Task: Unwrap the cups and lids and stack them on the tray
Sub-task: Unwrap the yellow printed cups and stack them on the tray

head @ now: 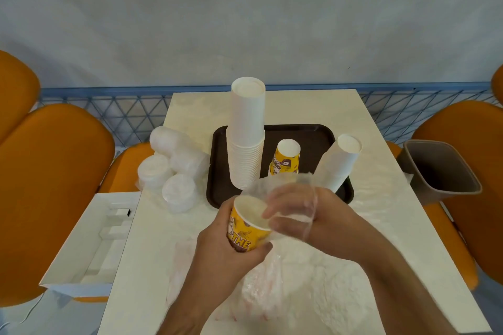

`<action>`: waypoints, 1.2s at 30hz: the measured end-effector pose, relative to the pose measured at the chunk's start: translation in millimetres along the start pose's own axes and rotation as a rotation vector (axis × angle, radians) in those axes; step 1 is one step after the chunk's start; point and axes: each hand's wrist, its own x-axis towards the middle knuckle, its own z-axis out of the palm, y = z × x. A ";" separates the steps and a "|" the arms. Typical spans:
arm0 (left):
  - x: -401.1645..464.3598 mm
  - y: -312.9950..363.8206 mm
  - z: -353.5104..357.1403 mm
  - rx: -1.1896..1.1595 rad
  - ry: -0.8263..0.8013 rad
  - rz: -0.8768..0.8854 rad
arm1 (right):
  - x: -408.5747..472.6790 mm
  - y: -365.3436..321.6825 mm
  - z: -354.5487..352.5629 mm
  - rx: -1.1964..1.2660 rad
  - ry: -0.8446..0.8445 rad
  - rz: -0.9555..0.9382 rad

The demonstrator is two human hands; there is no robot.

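A yellow printed cup [246, 228] is gripped by the left hand [217, 250] while clear plastic wrap [283, 193] is pinched by the right hand [307, 215] above the table [381, 226].

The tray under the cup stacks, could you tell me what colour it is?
Dark brown tray, seen clearly in the head view.

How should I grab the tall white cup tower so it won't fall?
Hold the tall white cup stack low down, around the ribbed rims near the tray, probably with fingers wrapped from both sides. It stands upright and very tall, so a grip at the top would likely tip it.
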 end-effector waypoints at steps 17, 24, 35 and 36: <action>-8.3 -3.5 -0.7 -0.070 -0.015 -0.074 | -11.3 16.9 -3.1 0.440 0.127 0.097; -10.2 -1.8 -4.6 -0.152 -0.013 -0.025 | -16.4 15.1 -12.7 0.027 -0.017 0.092; -7.9 -15.3 -10.4 -0.152 0.000 0.016 | 2.1 28.2 10.6 -0.385 -0.145 0.194; -7.9 -17.4 -11.7 -0.145 0.002 0.016 | 3.2 29.1 8.1 -0.412 -0.137 0.209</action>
